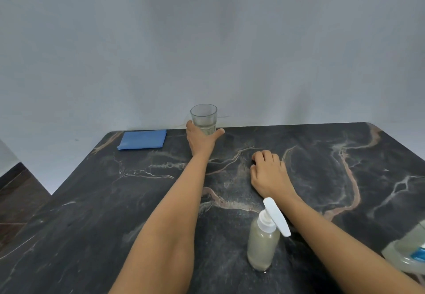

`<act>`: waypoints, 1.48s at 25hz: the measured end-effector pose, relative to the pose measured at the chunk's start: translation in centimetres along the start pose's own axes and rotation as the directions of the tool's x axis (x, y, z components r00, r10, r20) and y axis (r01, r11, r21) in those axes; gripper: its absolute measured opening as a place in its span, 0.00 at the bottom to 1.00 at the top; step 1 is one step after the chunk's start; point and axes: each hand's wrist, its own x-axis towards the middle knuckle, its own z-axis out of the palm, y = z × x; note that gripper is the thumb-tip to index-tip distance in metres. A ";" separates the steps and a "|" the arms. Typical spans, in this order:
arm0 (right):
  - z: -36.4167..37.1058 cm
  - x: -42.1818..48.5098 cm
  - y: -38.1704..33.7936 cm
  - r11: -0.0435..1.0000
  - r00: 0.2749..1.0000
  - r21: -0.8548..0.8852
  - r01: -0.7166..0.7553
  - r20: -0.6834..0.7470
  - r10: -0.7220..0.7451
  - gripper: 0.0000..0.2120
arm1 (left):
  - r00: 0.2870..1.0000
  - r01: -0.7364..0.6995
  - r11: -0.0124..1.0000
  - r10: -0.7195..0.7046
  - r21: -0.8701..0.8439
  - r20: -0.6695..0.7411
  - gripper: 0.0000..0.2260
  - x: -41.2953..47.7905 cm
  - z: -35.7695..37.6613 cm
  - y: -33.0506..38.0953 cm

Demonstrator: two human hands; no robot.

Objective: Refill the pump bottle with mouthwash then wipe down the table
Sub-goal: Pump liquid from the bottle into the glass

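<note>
Glass tumbler (203,119) at far tabletop (322,178) edge gripped by left hand (200,142), right hand (268,174) resting loosely curled, empty; pump bottle (263,245) near, capped, seemingly full, so wiping likely next, needing the blue cloth (142,139) far left.

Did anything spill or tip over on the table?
No, nothing stands out. The glass, held by the left hand, stands upright near the far edge of the table. The pump bottle is upright with its pump on, and the blue cloth lies flat. The big bottle on the right is cut off.
</note>
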 end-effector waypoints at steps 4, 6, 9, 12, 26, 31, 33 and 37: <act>0.1 0.3 0.1 1.000 1.000 -0.012 0.004 0.004 -0.004 0.12 | 0.998 -0.013 0.998 0.009 -0.062 -0.063 0.45 1.8 1.4 0.0; 0.1 0.3 0.2 1.000 1.000 -0.018 -0.001 0.008 0.002 0.12 | 0.996 0.020 0.997 -0.027 -0.077 -0.082 0.41 2.2 1.5 0.2; 0.0 0.3 0.0 1.000 1.000 -0.025 -0.008 0.017 0.008 0.12 | 0.996 0.039 0.999 -0.041 -0.029 -0.084 0.34 2.4 1.0 0.4; -0.2 0.3 -0.1 1.000 1.000 -0.011 -0.018 0.021 0.019 0.12 | 0.995 0.051 0.999 -0.052 -0.010 -0.080 0.32 1.1 0.2 0.7; -5.9 -5.9 0.6 0.547 0.948 0.779 -0.308 0.201 0.248 0.14 | 0.998 -0.033 0.997 0.037 -0.068 0.055 0.31 -17.2 -12.2 3.8; -9.7 -12.8 -1.2 0.343 0.958 0.896 -0.282 0.282 0.051 0.23 | 0.996 -0.015 0.995 0.024 -0.098 0.088 0.31 -23.4 -14.5 3.7; -11.3 -14.7 -1.9 0.346 0.963 0.911 -0.224 0.261 -0.063 0.27 | 0.996 -0.011 0.995 0.021 -0.102 0.092 0.32 -24.7 -15.2 3.6; -13.3 -15.9 -3.8 0.461 0.927 0.868 -0.184 0.309 -0.212 0.26 | 0.996 0.025 0.996 -0.018 -0.082 0.085 0.32 -25.8 -16.0 3.4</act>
